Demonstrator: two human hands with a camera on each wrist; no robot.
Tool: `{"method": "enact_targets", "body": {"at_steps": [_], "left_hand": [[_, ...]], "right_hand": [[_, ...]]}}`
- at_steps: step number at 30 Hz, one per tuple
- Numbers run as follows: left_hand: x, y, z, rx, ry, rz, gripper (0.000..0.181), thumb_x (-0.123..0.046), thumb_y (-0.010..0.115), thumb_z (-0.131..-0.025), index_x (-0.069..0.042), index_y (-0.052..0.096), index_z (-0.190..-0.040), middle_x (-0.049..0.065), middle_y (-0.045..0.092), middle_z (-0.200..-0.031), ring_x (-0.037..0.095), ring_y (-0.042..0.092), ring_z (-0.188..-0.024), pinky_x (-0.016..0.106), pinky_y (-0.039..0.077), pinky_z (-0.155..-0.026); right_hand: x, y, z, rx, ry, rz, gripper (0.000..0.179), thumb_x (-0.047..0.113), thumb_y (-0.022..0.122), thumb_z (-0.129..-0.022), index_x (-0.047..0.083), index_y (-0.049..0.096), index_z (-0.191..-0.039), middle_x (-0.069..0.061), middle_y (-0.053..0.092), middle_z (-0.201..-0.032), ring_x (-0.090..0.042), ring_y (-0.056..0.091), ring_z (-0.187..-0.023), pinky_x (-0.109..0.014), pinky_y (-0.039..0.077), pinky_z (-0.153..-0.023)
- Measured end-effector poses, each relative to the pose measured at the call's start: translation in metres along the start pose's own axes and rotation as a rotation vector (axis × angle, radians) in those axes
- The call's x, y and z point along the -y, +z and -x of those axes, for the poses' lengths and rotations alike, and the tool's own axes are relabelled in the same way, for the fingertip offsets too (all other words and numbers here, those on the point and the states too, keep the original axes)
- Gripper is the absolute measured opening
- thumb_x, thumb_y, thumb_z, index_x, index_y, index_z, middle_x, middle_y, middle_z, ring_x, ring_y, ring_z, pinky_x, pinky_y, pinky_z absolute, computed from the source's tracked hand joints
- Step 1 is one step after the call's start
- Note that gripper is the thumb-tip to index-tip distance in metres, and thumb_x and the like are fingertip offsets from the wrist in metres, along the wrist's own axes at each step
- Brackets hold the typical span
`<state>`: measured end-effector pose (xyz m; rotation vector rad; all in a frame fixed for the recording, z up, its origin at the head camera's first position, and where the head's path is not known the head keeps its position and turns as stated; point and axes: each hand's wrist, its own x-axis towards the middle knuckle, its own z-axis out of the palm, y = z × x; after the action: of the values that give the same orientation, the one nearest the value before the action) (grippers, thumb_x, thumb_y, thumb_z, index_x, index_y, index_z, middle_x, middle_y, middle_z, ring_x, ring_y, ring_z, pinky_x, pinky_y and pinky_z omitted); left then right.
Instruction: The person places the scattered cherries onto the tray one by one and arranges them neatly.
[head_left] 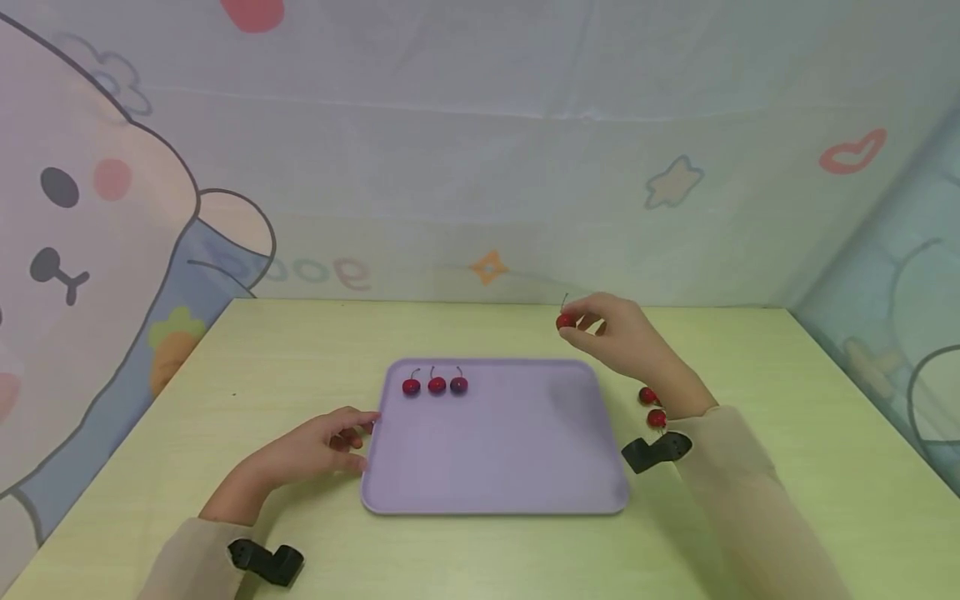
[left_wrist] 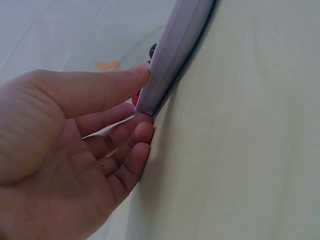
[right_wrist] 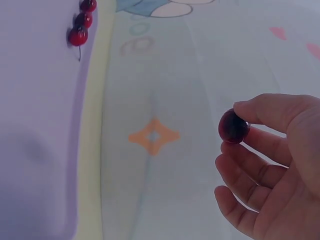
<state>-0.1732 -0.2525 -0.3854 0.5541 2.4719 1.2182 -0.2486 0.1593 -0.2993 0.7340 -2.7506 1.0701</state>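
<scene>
My right hand [head_left: 615,333] pinches a red cherry [head_left: 566,322] between thumb and fingertips, raised beyond the far right corner of the lilac tray [head_left: 498,450]. Its thin stem points up. In the right wrist view the cherry [right_wrist: 233,127] looks dark red, and the lower fingers are loosely bent. My left hand [head_left: 318,446] rests at the tray's left edge, thumb and fingertips touching the rim [left_wrist: 175,55]. Three cherries [head_left: 437,385] lie in a row near the tray's far left corner, stems toward the back.
Right of the tray, two more cherries [head_left: 656,418] lie on the pale yellow table [head_left: 315,333], partly overlapped by my right forearm and sleeve. Behind the table hangs a cartoon-printed cloth [head_left: 450,167]. Black camera mounts [head_left: 656,452] sit on both wrists.
</scene>
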Motion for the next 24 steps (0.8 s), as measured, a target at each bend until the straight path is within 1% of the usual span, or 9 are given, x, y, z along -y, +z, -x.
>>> {"method": "enact_targets", "body": {"at_steps": [10, 14, 19, 24], "left_hand": [[0.000, 0.000, 0.000, -0.002, 0.007, -0.001, 0.068, -0.016, 0.075, -0.083, 0.006, 0.043, -0.140, 0.017, 0.052, -0.123, 0.027, 0.050, -0.103, 0.026, 0.048, -0.084], [0.000, 0.000, 0.001, -0.004, 0.007, -0.001, 0.069, -0.016, 0.075, -0.083, 0.006, 0.043, -0.140, 0.017, 0.052, -0.123, 0.027, 0.050, -0.104, 0.028, 0.048, -0.085], [-0.001, 0.000, 0.001, -0.005, 0.008, -0.005, 0.068, -0.016, 0.075, -0.084, 0.006, 0.044, -0.139, 0.017, 0.052, -0.123, 0.027, 0.050, -0.104, 0.031, 0.047, -0.086], [-0.001, 0.000, 0.001, -0.005, 0.008, -0.005, 0.068, -0.016, 0.075, -0.083, 0.008, 0.044, -0.139, 0.017, 0.053, -0.122, 0.026, 0.050, -0.103, 0.028, 0.047, -0.086]], "right_hand": [[0.014, 0.028, -0.012, 0.004, -0.060, -0.058, 0.018, 0.015, 0.067, -0.089, 0.007, 0.071, -0.105, -0.006, 0.067, -0.104, -0.022, 0.061, -0.093, -0.034, 0.050, -0.076], [0.016, 0.041, -0.016, 0.011, -0.072, -0.070, 0.017, 0.014, 0.068, -0.089, 0.007, 0.071, -0.104, -0.005, 0.067, -0.103, -0.021, 0.061, -0.092, -0.033, 0.049, -0.075], [0.016, 0.056, -0.022, 0.041, -0.046, -0.079, 0.018, 0.016, 0.069, -0.088, 0.008, 0.070, -0.105, -0.004, 0.066, -0.105, -0.019, 0.061, -0.090, -0.030, 0.048, -0.071], [0.013, 0.071, -0.026, 0.080, -0.029, -0.066, 0.016, 0.017, 0.069, -0.088, 0.010, 0.071, -0.102, -0.003, 0.066, -0.105, -0.017, 0.060, -0.089, -0.029, 0.047, -0.073]]}}
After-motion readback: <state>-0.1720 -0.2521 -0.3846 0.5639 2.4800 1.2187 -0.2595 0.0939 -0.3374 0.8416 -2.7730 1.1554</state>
